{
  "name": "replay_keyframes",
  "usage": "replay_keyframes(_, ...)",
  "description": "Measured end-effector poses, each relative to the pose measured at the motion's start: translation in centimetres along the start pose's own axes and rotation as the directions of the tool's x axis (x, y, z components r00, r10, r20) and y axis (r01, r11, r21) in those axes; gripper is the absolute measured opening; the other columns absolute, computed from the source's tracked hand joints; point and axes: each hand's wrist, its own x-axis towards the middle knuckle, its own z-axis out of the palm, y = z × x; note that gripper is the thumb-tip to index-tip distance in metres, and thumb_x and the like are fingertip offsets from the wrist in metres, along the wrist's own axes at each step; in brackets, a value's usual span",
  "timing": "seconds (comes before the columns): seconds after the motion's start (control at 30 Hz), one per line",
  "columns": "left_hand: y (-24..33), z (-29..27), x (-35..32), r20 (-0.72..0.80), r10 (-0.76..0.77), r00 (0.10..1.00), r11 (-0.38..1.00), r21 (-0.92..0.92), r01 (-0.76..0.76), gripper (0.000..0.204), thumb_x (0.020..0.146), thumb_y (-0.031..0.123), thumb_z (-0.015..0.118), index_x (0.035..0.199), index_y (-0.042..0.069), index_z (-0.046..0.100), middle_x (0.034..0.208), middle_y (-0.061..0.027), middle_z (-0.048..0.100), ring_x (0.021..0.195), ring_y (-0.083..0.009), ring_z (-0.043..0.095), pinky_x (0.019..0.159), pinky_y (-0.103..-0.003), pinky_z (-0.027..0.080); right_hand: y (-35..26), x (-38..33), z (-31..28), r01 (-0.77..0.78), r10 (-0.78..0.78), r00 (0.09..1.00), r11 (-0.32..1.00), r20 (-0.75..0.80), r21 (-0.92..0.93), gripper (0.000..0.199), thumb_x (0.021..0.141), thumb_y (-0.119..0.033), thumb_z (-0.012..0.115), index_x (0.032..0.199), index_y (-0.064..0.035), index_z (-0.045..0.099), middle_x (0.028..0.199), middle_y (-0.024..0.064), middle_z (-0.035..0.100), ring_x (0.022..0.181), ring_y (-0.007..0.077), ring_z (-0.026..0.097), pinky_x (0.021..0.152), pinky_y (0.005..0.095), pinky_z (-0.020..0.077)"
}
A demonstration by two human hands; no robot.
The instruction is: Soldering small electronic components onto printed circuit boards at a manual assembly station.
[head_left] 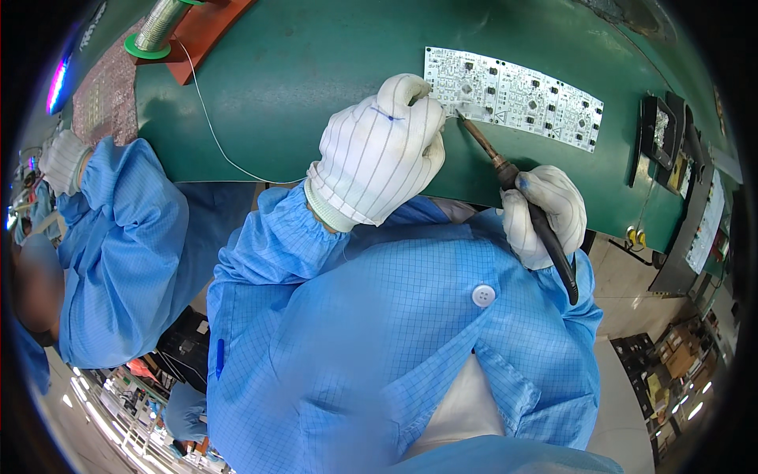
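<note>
Head view: soldering in hand, I'd say. Circuit board (525,101) on green table (300,71), tip of iron (508,177) at its near edge. Right hand (551,212) grips iron; left hand (383,146) curled at board's left end, can't tell if pinching solder wire (204,110). Next probably: steady tip, feed wire, lift off.

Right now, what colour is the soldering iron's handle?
The soldering iron's handle is black; it shows best in the head view.

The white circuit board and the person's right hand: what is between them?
The front of a soldering iron: in the head view, it slants from the right hand over the green table to the circuit board.
</note>
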Motion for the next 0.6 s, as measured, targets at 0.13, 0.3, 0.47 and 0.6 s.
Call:
replay_keyframes(0.13,-0.05,0.24,-0.03,0.004,-0.005,1.0,1.0,0.011,0.005,0.017,0.074,0.008,0.075,0.088,0.008,0.065,0.102,-0.0057,0.066,0.077,-0.0234,0.069,0.064,-0.033,0.056,0.06,-0.04,-0.01,0.002,-0.002,1.0,1.0,0.018,-0.003,0.037,0.069,0.0,0.079,0.103,-0.0026,0.064,0.082,0.012,0.071,0.064,0.0264,0.069,0.06,0.0367,0.0547)
replay_keyframes(0.3,-0.14,0.4,0.03,-0.003,-0.004,1.0,1.0,0.018,0.004,0.017,0.073,0.008,0.075,0.088,0.008,0.065,0.101,-0.0057,0.066,0.076,-0.0235,0.069,0.064,-0.033,0.056,0.16,-0.16,0.05,0.003,-0.003,1.0,1.0,0.022,-0.004,0.037,0.069,-0.001,0.08,0.103,-0.0035,0.065,0.083,0.0112,0.071,0.066,0.0263,0.069,0.062,0.0364,0.0552)
replay_keyframes(0.47,-0.18,0.23,0.02,-0.012,-0.008,1.0,1.0,-0.012,0.008,0.016,0.072,0.005,0.073,0.085,0.007,0.063,0.102,-0.0073,0.067,0.075,-0.0249,0.068,0.064,-0.034,0.056,0.27,-0.3,0.11,0.01,-0.01,1.0,1.0,0.002,0.02,0.037,0.068,0.0,0.08,0.101,-0.003,0.065,0.08,0.0106,0.07,0.065,0.0259,0.069,0.061,0.0362,0.0552)
replay_keyframes(0.6,-0.43,-0.01,-0.01,-0.019,-0.005,1.0,0.998,-0.057,0.004,0.015,0.071,0.003,0.07,0.082,0.006,0.061,0.102,-0.0087,0.068,0.074,-0.0261,0.068,0.063,-0.034,0.056,0.31,-0.25,0.02,0.006,-0.006,1.0,0.997,0.001,0.077,0.037,0.068,0.001,0.08,0.101,-0.0026,0.065,0.079,0.0102,0.07,0.064,0.0256,0.069,0.061,0.0361,0.055)
